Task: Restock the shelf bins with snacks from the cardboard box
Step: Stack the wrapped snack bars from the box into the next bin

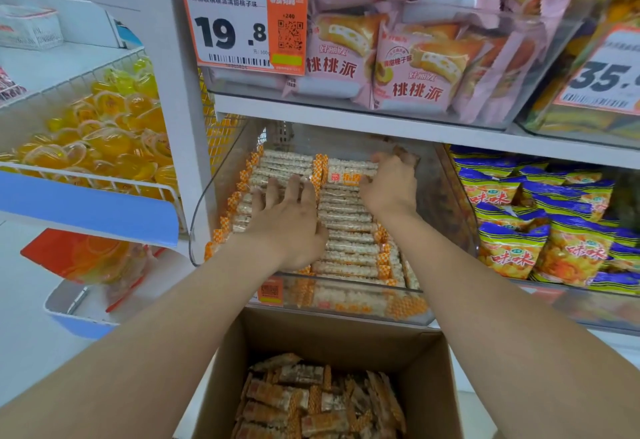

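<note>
White shelf (346, 120). Bin (228, 168) w/ snack bars (349, 248) at 12, cardboard box (429, 386) at 6. L hand (287, 220) flat, fingers spread on bars; R hand (389, 182) curled over bars, grip unclear.

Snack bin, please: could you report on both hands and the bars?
Left hand flat on bars in bin. Right hand curled over back row, grip unclear. Box below holds more. Nothing in the way.

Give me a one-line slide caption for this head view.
Left hand and right hand rest on orange-wrapped snack bars in the clear shelf bin above the cardboard box.
</note>
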Tool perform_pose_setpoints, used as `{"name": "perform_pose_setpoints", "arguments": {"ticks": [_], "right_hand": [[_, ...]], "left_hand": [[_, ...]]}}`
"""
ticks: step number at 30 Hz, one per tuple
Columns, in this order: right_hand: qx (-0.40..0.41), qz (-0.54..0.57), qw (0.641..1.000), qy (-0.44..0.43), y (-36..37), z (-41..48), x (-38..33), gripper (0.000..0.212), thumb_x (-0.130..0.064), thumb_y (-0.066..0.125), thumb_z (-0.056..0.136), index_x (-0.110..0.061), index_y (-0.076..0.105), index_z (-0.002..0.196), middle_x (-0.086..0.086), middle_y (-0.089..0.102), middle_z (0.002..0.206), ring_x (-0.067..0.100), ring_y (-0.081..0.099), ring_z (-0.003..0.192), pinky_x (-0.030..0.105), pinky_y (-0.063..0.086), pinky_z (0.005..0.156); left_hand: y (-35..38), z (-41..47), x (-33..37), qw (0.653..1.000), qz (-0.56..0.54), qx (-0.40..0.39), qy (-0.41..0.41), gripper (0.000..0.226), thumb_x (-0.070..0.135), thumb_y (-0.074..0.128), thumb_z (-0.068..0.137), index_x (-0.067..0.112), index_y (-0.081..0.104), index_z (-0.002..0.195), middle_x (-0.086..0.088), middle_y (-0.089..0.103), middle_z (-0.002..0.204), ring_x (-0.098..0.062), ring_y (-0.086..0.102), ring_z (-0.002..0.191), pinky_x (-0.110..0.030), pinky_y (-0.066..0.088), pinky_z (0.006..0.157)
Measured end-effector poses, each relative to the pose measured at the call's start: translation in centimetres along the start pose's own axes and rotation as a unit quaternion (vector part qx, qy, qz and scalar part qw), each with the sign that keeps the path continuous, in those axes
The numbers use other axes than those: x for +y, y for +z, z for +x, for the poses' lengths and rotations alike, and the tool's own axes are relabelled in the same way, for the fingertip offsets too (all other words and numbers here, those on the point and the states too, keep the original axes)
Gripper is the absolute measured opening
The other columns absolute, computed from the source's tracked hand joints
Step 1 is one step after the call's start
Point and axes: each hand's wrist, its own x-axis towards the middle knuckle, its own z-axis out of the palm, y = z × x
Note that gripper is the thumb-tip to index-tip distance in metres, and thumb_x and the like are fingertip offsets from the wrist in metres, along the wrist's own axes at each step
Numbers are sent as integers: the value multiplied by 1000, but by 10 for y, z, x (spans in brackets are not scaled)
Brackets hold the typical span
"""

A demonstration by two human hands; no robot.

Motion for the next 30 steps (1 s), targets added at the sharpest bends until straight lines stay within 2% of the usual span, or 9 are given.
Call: {"name": "perform_pose_setpoints", "arguments": {"ticks": [4, 8, 12, 15, 18, 21, 23, 26, 30], "right_hand": [[25, -70, 996, -45, -13, -19, -8, 58, -16, 70, 89, -18, 51, 143, 20, 44, 141, 44, 40, 136, 49, 41, 110], [-41, -28, 992, -113, -43, -64, -12, 42, -20, 64, 88, -20, 62, 130, 12, 58, 127, 39, 58, 118, 45, 48, 105], [-158, 32, 974, -161, -103, -111, -10, 19, -20, 63, 93, -23, 79, 103, -9, 75, 91, 11, 71, 86, 24, 56, 88], [-341, 6, 916, -212, -139, -139, -9, 17, -24, 62, 96, -29, 77, 104, -6, 77, 84, 8, 71, 79, 29, 60, 75], [-452, -63, 851, -259, -143, -170, 2, 16, -30, 58, 100, -22, 72, 96, -1, 69, 77, 17, 64, 70, 38, 52, 64], [-496, -143, 817, -256, -128, -204, 15, 27, -26, 54, 100, -7, 72, 104, 11, 68, 78, 29, 64, 72, 41, 52, 63], [-507, -186, 806, -242, -111, -221, 28, 26, -26, 53, 100, -9, 72, 107, 13, 71, 91, 35, 69, 85, 46, 59, 75], [-514, -213, 804, -211, -78, -240, 50, 20, -24, 52, 100, -14, 69, 100, 9, 66, 93, 32, 69, 87, 49, 61, 78], [-522, -179, 820, -156, -31, -257, 83, 21, -23, 51, 103, -14, 68, 110, 6, 67, 100, 29, 70, 92, 47, 62, 82]], "left_hand": [[1, -2, 2, 998, -4, 66, 3, 70, 50, 35, 106, 10, 22, 162, -16, 14, 171, -45, 10, 157, -63, 14, 125], [-10, -20, 10, 988, -45, 142, 29, 46, 42, 49, 101, 14, 55, 137, -14, 54, 142, -42, 43, 137, -55, 40, 111], [-17, -51, 13, 970, -108, 201, 88, 29, 38, 56, 92, 24, 68, 114, -2, 70, 108, -28, 64, 107, -43, 54, 88], [-25, -94, 21, 965, -186, 142, 121, 12, 39, 69, 88, 31, 72, 95, 14, 70, 80, -2, 63, 77, -25, 50, 68], [-21, -131, 30, 970, -180, 14, 162, 8, 35, 75, 86, 31, 72, 80, 24, 63, 62, 4, 59, 63, -14, 41, 55], [15, -134, 35, 973, -63, -147, 164, 9, 31, 69, 95, 23, 74, 99, 18, 63, 68, 1, 61, 68, -25, 50, 68], [55, -124, 36, 970, 12, -209, 124, 22, 32, 64, 100, 24, 70, 120, 13, 67, 97, -11, 65, 93, -32, 55, 84], [120, -106, 27, 965, 28, -258, 44, 36, 19, 58, 102, 26, 62, 137, 0, 64, 131, -22, 64, 111, -40, 57, 96], [197, -94, 7, 968, -15, -252, -8, 41, 12, 54, 100, 18, 57, 141, -8, 64, 131, -27, 65, 108, -44, 58, 95]]}}
